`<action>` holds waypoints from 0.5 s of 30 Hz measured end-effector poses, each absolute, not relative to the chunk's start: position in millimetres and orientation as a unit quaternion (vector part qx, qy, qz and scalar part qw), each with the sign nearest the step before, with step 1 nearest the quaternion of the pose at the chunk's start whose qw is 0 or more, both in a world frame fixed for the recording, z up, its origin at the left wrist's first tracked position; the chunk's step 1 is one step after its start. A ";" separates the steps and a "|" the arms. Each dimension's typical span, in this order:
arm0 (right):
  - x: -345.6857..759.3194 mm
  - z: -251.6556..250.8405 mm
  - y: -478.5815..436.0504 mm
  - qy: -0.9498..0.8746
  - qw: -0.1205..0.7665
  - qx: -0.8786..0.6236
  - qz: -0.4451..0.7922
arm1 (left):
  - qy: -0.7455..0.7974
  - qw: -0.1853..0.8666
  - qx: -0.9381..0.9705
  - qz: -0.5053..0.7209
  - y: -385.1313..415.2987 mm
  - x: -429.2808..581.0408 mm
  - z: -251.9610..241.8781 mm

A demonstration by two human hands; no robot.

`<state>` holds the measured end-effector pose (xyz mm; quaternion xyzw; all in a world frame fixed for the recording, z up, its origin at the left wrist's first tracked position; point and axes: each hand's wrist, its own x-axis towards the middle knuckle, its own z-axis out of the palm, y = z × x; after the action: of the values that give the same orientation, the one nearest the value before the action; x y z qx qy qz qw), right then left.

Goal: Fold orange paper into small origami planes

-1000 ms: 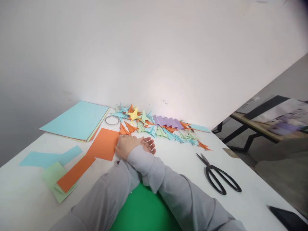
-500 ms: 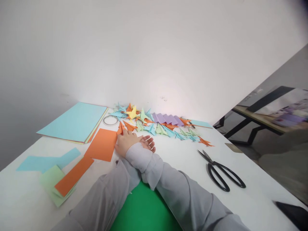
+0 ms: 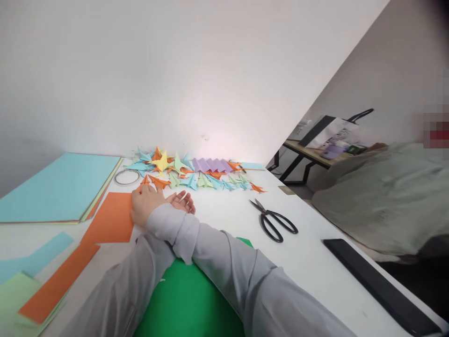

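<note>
- The view has swung towards the right over the last second: everything on the table (image 3: 224,213) sits further left in the frame, a black flat object (image 3: 372,281) shows more fully at lower right, and a person in pale clothing (image 3: 382,196) now appears at the right edge.
- The paper lies in much the same arrangement and the forearms have stayed crossed, so I judge only the head turned and the paper work stands at a pause.
- The right hand (image 3: 149,206), left of centre, lies back upward across the left wrist. Its palm is hidden, so I cannot tell whether it has hold of anything.
- The left hand (image 3: 182,202) pokes out just to its right, palm up, fingers loosely curled, with nothing visible in it.
- The orange sheet (image 3: 112,217) lies left of the right hand, which overlaps its right edge; whether they touch is unclear.
- Just beyond the fingers are orange folded birds (image 3: 157,181), at the near side of a colourful row with a yellow bird (image 3: 162,164) and purple pleated paper (image 3: 210,165).
- A tape roll (image 3: 126,177) and a stack of blue-topped sheets (image 3: 59,187) sit to the left, cut strips (image 3: 59,283) at lower left.
- Scissors (image 3: 275,221) lie spread right of centre, well apart from both hands.
</note>
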<state>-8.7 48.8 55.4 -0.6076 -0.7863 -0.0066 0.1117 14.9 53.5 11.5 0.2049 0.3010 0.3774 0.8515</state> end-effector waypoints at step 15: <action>88.9 13.4 -55.4 -0.864 0.354 -0.341 -0.106 | 0.261 0.897 0.120 0.336 47.5 10.7 14.0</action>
<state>88.9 -55.4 13.4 -0.3408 -0.8642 -0.1062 0.3545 10.7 47.5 14.0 0.1197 0.2612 0.3362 0.8969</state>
